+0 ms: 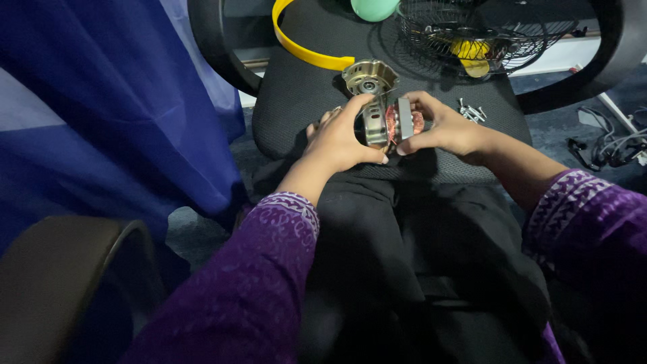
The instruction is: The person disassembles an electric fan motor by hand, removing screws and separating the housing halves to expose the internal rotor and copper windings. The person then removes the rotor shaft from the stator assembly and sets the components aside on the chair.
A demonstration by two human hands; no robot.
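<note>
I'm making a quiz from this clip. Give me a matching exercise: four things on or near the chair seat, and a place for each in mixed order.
Things:
1. motor core
2. metal end cover
3. screws
4. yellow curved strip

Places:
A. loose on the seat, right of the hands
B. held between the left hand and the right hand
C. far left part of the seat, curving off its back edge
D. on the seat just beyond the hands

Pairs: 1-B, 2-D, 3-A, 4-C
</note>
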